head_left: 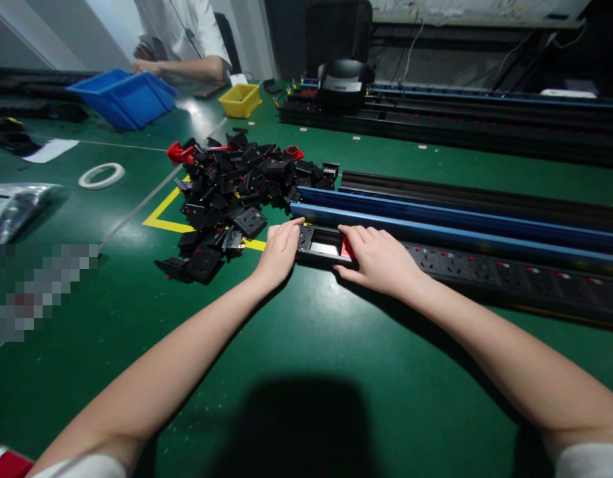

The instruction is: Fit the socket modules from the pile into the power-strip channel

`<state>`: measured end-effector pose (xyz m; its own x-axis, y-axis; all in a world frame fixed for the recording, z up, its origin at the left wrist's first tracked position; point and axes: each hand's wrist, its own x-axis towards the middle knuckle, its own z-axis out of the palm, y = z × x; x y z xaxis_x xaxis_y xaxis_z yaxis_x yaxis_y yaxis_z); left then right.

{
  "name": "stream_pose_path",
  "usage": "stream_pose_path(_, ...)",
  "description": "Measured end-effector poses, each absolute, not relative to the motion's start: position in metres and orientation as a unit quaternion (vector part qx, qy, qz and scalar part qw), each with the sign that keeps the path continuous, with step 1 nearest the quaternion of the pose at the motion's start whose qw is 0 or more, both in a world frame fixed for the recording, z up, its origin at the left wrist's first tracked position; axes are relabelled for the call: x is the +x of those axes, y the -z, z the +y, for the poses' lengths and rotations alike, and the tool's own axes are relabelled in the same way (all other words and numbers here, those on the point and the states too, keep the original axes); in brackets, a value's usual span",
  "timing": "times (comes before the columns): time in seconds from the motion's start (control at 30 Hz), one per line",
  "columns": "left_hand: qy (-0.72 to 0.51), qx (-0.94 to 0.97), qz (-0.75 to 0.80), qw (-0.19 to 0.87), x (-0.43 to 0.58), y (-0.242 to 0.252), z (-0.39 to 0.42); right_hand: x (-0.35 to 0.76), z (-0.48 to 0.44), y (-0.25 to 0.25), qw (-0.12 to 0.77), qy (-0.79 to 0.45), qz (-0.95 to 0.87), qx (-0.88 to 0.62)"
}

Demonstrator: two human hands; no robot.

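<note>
A long black socket strip [480,271] lies across the table, with a row of black socket modules set in its channel. Around its left end my left hand [280,249] is closed, fingertips at the socket module [305,237] there. My right hand [378,255] grips the strip further right, fingers over the top and thumb along the near side. Under those fingers a red piece [347,247] shows in the channel, partly covered. Between my hands is a gap in the row [326,245]. Left of the strip lies a heap of loose black socket modules [251,176].
Blue-edged rails [436,222] lie just behind the strip. Further back are more long black strips [436,126], a yellow bin [240,101] and a blue bin [127,99]. A tape roll [101,176] lies at left. Across the table sits a person [186,40].
</note>
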<state>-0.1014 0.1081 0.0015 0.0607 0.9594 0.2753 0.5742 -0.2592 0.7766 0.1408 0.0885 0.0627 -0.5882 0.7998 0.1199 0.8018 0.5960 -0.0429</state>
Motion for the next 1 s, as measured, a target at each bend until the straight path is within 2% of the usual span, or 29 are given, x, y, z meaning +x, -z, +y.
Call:
stream_pose_path(0.53, -0.364, 0.709, 0.558, 0.228, -0.102, -0.003, 0.111, 0.140, 0.088, -0.063, 0.056, 0.015, -0.892, -0.448)
stream_pose_path(0.83, -0.274, 0.775, 0.528, 0.213, -0.093, -0.010, 0.105, 0.139, 0.088, -0.063, 0.053, 0.006, -0.890, -0.452)
stream_pose_path(1.0, -0.287, 0.749, 0.569, 0.180, -0.090, -0.010, 0.100, 0.140, 0.088, -0.063, 0.054, 0.008, -0.891, -0.452)
